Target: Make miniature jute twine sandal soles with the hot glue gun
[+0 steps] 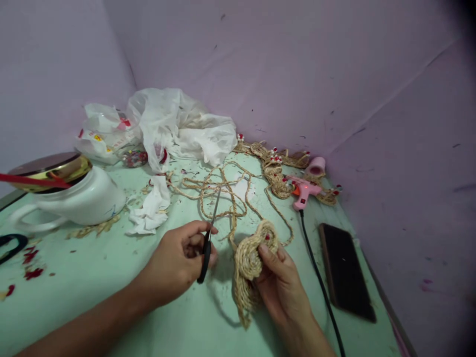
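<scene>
My left hand (177, 262) is closed round the black handles of a pair of scissors (208, 236); the blades point away toward loose jute cord (219, 191) on the pale green table (111, 277). My right hand (280, 282) grips a coiled, woven jute piece (250, 263), held just above the table with its lower part hanging down. A strand runs from that piece back to the loose cord. The scissor tips lie near the cord, left of the woven piece.
A pink glue gun (303, 191) with a black cable (316, 267) lies at the back right, a black phone (344, 270) beside it. Plastic bags (174, 124), a white pot with gold lid (70, 193), crumpled tissue (150, 210) and red scraps (29, 263) lie left. Walls close in behind and right.
</scene>
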